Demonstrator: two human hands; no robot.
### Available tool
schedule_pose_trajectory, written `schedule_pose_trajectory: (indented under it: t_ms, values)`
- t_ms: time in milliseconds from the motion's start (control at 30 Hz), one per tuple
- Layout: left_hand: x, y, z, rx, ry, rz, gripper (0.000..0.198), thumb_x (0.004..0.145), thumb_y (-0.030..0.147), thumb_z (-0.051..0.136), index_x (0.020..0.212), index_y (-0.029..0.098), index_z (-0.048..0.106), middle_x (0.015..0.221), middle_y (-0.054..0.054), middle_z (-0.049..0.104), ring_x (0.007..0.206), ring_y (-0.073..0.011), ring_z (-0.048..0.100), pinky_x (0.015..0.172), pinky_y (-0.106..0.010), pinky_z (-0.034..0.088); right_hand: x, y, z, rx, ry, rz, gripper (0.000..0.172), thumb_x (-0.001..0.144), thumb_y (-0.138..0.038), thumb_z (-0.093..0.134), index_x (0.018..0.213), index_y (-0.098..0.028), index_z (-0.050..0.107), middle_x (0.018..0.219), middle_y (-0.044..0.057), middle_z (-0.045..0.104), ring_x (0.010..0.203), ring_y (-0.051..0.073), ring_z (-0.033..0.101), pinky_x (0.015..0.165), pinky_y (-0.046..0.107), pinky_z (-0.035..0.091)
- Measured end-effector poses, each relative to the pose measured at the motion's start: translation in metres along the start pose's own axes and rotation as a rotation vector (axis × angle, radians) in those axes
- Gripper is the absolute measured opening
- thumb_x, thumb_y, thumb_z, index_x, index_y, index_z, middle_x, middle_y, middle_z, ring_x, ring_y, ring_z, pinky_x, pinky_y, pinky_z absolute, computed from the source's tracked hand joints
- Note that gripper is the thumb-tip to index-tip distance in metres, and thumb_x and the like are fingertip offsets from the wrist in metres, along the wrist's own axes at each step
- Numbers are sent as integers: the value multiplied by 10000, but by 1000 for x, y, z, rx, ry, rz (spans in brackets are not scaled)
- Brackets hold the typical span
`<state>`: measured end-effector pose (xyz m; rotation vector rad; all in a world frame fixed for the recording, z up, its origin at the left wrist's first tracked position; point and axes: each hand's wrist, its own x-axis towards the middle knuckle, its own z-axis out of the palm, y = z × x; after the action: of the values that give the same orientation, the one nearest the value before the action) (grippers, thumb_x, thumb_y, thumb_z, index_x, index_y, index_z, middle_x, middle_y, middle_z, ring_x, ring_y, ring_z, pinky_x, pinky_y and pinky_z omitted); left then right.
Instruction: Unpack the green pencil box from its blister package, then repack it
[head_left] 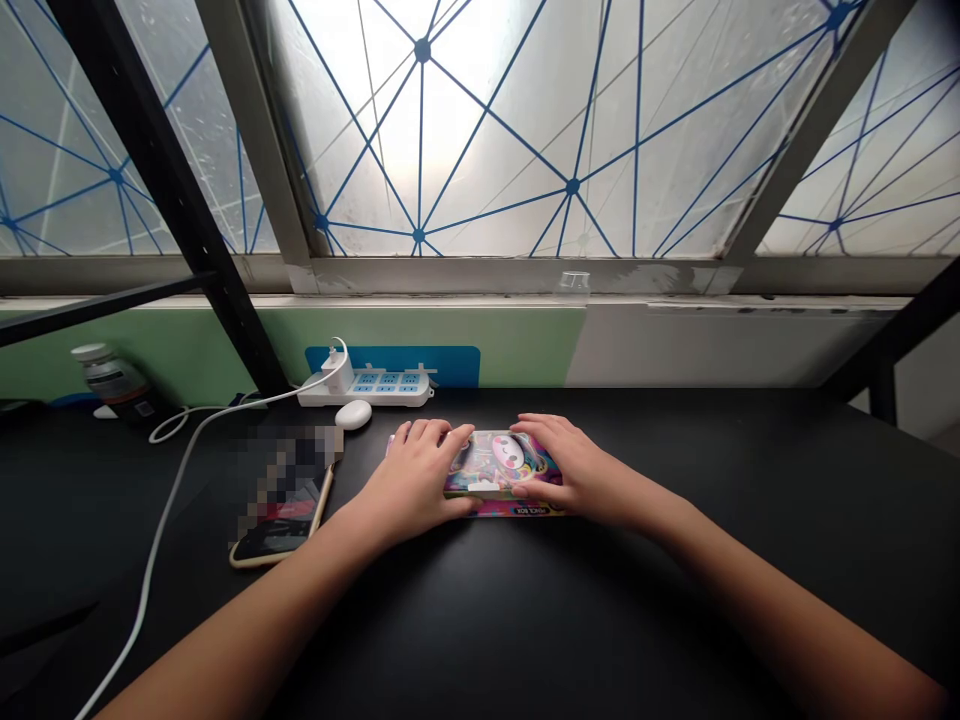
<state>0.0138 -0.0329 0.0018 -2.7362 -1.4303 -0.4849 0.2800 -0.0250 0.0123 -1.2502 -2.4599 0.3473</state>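
A colourful pencil box (508,454) with a round pink-and-white cartoon face on its top lies flat on the black desk. Under its front edge shows a pink strip printed "PENCIL BOX" upside down; whether this is a separate package I cannot tell. My left hand (417,474) grips the left end, fingers over the top and thumb along the front. On the right end my right hand (571,466) holds it too, fingers at the back and thumb at the front edge. Both ends of the box are partly hidden by the hands.
Left of my hands lies a phone (270,538), partly pixelated. A white earbud case (353,415) sits near a power strip (390,385) by the wall. A white cable (169,515) crosses the desk (480,630). A bottle (124,385) leans at far left; black frame bars (176,190) flank the window.
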Motion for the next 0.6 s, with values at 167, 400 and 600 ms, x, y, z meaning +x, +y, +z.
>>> schedule_pose_trajectory:
  t_ms: [167, 400, 600]
  values:
    - [1, 6, 2, 74, 97, 37, 805, 745, 490, 794, 1433, 249, 453, 1328, -140, 535, 1236, -352, 468, 1101, -561, 311, 2, 12, -5, 8, -17, 69, 841, 721, -680, 724, 1395, -233, 492, 1399, 152, 538, 1268, 360, 507, 1053, 517, 417]
    - [1, 9, 0, 130, 172, 74, 878, 774, 532, 767, 1506, 244, 376, 1384, -150, 513, 1272, -350, 450, 1157, -591, 211, 6, 6, -5, -82, 131, -4, 784, 586, -622, 848, 1198, -216, 576, 1306, 150, 596, 1217, 361, 545, 1066, 532, 381]
    - [4, -4, -11, 89, 178, 46, 951, 762, 755, 654, 1504, 227, 379, 1414, -155, 541, 1326, -380, 434, 1149, -654, 156, 4, 1, -5, -44, 127, 43, 787, 557, -565, 882, 1195, -217, 580, 1342, 147, 594, 1215, 362, 561, 1009, 506, 447]
